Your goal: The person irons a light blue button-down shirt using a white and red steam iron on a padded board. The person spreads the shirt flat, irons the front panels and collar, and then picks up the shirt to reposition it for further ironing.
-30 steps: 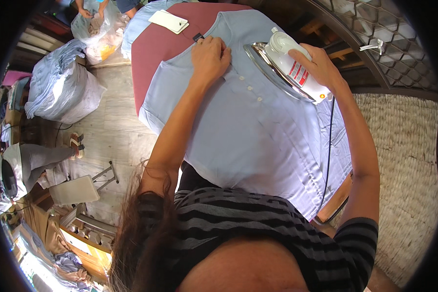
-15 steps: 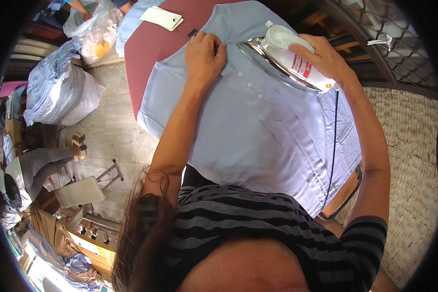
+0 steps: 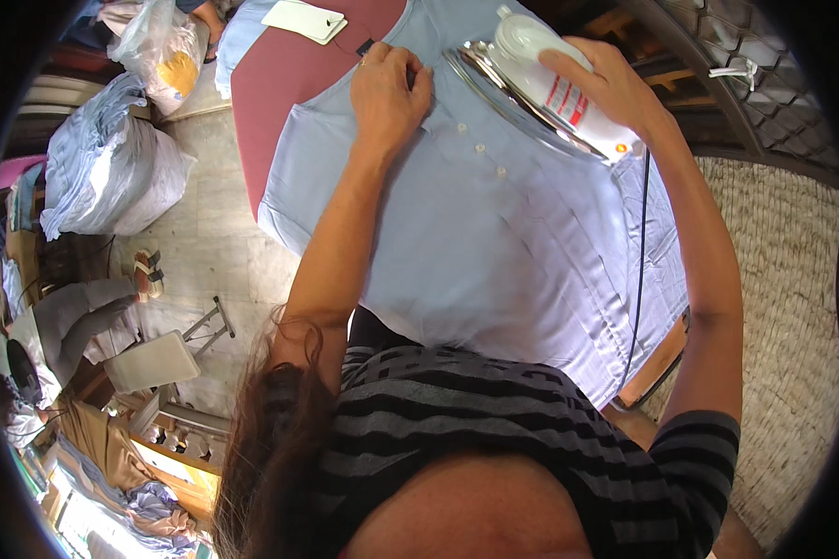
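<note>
A light blue shirt (image 3: 438, 252) with a few small pale buttons lies spread over a maroon ironing board (image 3: 270, 79). My right hand (image 3: 615, 88) is wrapped round the handle of a white iron (image 3: 541, 70) with a chrome base and a lit orange light. The iron is over the shirt's far right part; whether its whole base touches the cloth I cannot tell. My left hand (image 3: 390, 98) rests near the shirt's neckline, fingers curled on the cloth. A white tag (image 3: 305, 20) on a thin string lies beyond it.
The black cord (image 3: 641, 252) runs from the iron down across the shirt. A metal grille (image 3: 764, 65) stands at the far right. On the left are a plastic bag of clothes (image 3: 126, 177), a folding stool (image 3: 154, 361) and a seated person's leg (image 3: 84, 317).
The iron has turned slightly on the shirt, its tip shifting away and to the left. My left hand keeps its place on the cloth. The view has shifted a little.
</note>
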Tool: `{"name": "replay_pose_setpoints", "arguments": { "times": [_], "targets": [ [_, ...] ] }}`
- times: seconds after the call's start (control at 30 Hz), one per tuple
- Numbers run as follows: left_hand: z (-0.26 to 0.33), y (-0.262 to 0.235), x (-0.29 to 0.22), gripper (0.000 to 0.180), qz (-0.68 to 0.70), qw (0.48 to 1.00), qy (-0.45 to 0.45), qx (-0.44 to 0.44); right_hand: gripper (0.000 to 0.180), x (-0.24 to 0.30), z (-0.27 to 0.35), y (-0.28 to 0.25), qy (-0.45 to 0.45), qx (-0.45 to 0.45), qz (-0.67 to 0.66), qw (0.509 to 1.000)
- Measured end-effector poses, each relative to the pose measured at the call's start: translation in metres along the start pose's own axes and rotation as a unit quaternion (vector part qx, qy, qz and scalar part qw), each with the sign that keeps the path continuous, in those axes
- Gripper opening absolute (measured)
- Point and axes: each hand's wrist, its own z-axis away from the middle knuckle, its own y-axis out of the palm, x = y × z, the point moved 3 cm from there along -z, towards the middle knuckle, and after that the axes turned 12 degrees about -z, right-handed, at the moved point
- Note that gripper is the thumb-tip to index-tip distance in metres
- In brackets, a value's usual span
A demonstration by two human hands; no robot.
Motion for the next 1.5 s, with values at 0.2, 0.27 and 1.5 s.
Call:
{"name": "replay_pose_setpoints", "arguments": {
  "times": [0.2, 0.27, 1.5],
  "targets": [
    [0.001, 0.001, 0.004, 0.016, 0.0, 1.0, 0.002, -0.005, 0.051, 0.002, 0.014, 0.005, 0.068, 0.013, -0.016, 0.997],
    [0.001, 0.0, 0.005, 0.015, -0.006, 1.0, 0.007, -0.01, 0.051, 0.002, 0.021, 0.006, 0.083, 0.013, -0.033, 0.996],
    [-0.006, -0.001, 0.001, 0.041, -0.05, 0.985, 0.152, 0.069, 0.044, 0.031, 0.045, -0.001, 0.003, 0.014, -0.011, 1.0]
  ]
}}
